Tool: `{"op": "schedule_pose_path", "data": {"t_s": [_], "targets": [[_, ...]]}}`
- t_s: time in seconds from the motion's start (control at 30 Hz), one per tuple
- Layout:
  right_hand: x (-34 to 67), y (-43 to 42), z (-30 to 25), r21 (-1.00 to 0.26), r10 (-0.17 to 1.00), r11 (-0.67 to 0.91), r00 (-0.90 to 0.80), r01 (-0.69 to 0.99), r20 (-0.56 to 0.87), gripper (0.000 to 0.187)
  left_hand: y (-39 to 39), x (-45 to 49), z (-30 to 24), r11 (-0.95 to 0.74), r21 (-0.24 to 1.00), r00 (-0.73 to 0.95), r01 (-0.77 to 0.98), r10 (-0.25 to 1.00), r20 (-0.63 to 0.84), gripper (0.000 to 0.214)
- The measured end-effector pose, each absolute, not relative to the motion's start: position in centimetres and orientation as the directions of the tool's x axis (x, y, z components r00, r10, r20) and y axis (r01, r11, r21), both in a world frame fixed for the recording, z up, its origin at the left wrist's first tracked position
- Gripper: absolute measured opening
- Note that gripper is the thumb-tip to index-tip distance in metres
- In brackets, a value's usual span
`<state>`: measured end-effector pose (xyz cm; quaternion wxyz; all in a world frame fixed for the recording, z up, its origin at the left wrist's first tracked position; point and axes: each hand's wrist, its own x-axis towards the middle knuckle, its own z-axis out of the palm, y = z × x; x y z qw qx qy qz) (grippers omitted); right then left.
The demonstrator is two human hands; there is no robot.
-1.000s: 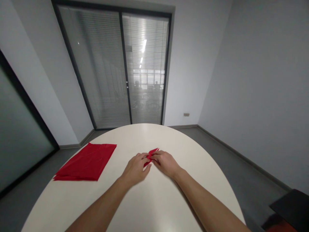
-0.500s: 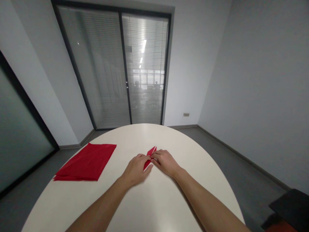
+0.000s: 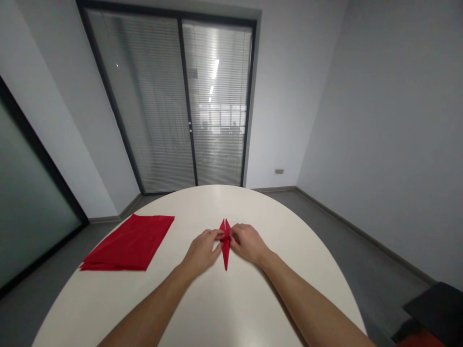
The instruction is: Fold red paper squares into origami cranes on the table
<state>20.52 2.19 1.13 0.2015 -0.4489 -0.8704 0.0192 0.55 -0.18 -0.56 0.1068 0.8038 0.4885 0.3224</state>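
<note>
A small folded red paper piece [image 3: 225, 250], long and pointed at both ends, lies on the white round table [image 3: 217, 308] between my hands. My left hand [image 3: 202, 251] pinches its left side with curled fingers. My right hand [image 3: 248, 243] pinches its right side the same way. Two thin points of the paper stick up past my fingertips, and one point reaches toward me.
A stack of flat red paper sheets [image 3: 130, 242] lies on the table to the left. Beyond the table stand glass sliding doors with blinds [image 3: 184, 101]. A dark object [image 3: 434, 313] sits low at the right, off the table.
The folded paper has turned from slanting to pointing straight toward me, and more of it shows between my hands. My hands have shifted slightly apart.
</note>
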Motion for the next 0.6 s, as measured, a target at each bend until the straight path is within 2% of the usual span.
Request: {"op": "schedule_pose_path", "data": {"t_s": [0.13, 0.4, 0.6], "targets": [[20.5, 2.14, 1.0, -0.239, 0.795, 0.592, -0.509, 0.769, 0.33, 0.006, 0.42, 0.45, -0.94, -0.476, 0.504, 0.282, 0.721, 0.865, 0.415, 0.024], [20.44, 2.19, 0.84, -0.351, 0.791, 0.606, -0.495, 0.714, 0.358, 0.02, 0.36, 0.46, -0.88, -0.471, 0.535, 0.278, 0.701, 0.872, 0.403, 0.022], [20.19, 1.99, 0.91, -0.405, 0.792, 0.61, -0.506, 0.681, 0.342, 0.014, 0.51, 0.47, -1.05, -0.447, 0.532, 0.255, 0.719, 0.882, 0.396, 0.025]]}}
